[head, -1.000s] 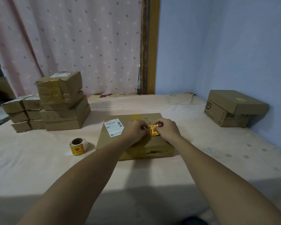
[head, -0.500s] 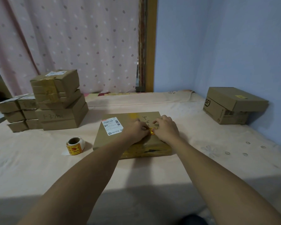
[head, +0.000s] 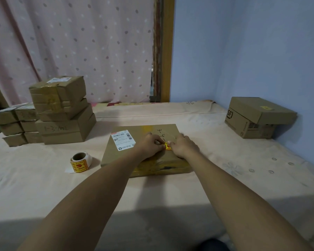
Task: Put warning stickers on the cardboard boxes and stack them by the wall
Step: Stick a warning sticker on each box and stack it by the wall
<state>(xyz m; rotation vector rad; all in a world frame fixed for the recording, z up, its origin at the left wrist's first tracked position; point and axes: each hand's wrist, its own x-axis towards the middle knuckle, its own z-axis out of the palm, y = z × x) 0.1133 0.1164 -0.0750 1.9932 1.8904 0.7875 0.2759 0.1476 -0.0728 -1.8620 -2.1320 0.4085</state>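
the warning sticker (head: 168,146) sits on top of the flat cardboard box (head: 116,156) at the middle of the bed (head: 225,178), beside the handwritten marks. a second ago it was held up off the lid; now it is down against the cardboard. the left hand (head: 150,144) pinches its left end and the right hand (head: 184,146) its right end, both grips closed on it. this box looks nearly labelled, with smoothing and stacking left. a stickered box (head: 259,116) waits at the bed's far right edge by the wall; the sticker roll (head: 80,161) lies toward the left edge.
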